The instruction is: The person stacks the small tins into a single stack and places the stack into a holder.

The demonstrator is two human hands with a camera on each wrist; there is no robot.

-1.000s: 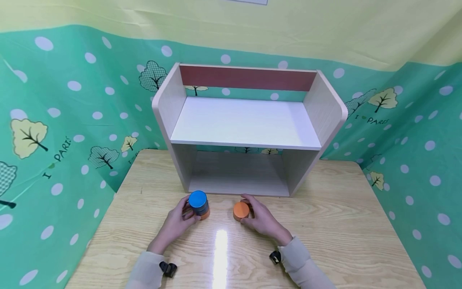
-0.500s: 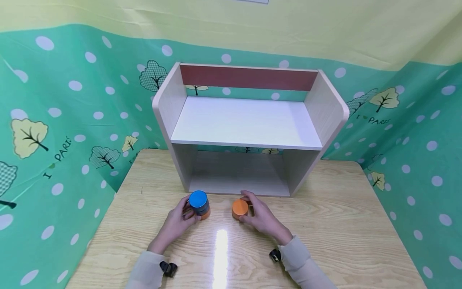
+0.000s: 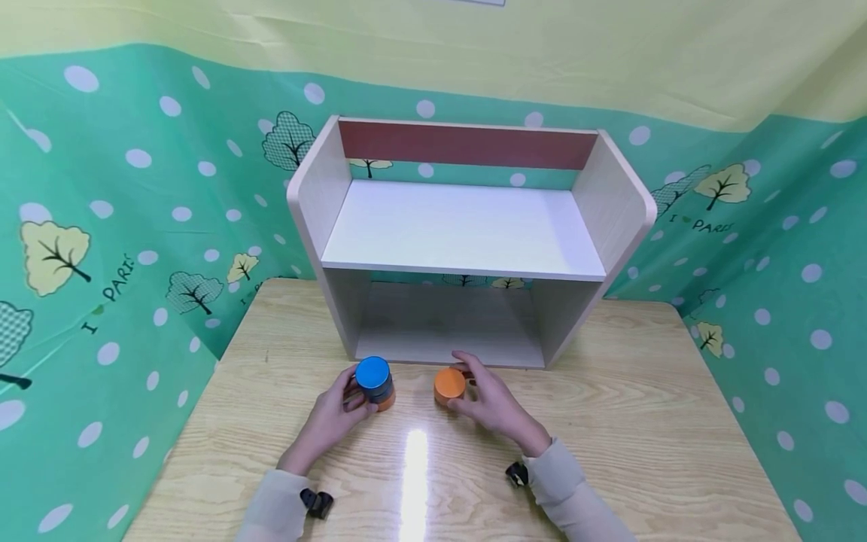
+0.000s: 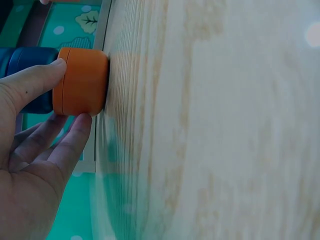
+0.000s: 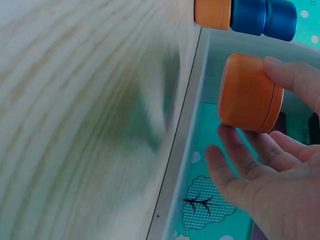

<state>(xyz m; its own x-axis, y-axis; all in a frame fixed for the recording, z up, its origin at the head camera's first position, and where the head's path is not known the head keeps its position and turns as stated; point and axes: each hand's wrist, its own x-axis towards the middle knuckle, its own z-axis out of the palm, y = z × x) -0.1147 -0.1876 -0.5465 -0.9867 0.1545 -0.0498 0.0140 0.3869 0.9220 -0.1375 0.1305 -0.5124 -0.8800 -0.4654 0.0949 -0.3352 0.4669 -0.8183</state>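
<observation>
Just in front of the shelf, my left hand [image 3: 330,418] holds a short stack of round canisters by its lower part. An orange canister [image 4: 85,82] forms the base, standing on the table, and two blue canisters [image 5: 247,16] sit on top of it. My left thumb presses near the seam of the orange one, with fingertips against its other side. To the right, my right hand [image 3: 494,406] grips a second orange canister [image 3: 449,384] between thumb and fingers. The right wrist view shows this canister raised a little off the table, slightly tilted.
A two-level wooden shelf [image 3: 460,229] stands behind both hands, its lower board [image 3: 447,348] close to the canisters. The pale wood table [image 3: 643,421] spreads to both sides. A green and yellow patterned curtain [image 3: 135,211] surrounds the back and sides.
My right hand has lifted the orange canister slightly, bringing it a little toward the left and the shelf. The left hand and the stack have stayed in place.
</observation>
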